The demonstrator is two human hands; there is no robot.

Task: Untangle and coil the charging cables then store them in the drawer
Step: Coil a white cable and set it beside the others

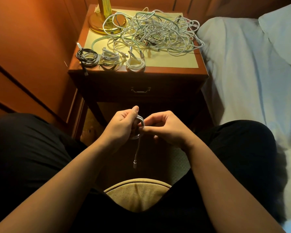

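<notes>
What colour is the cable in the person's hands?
White, with a silvery plug hanging down. The cable shows best in the head view.

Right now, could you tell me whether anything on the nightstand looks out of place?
Yes: one plug of the dark coiled cable dangles over the nightstand front edge, left of the closed drawer.

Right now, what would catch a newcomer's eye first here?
The big tangle of white and mint cables heaped on the nightstand, beside a brass lamp base. Nearer, both hands, left hand and right hand, hold a half-wound white cable, its plug dangling above the chair seat.
</notes>
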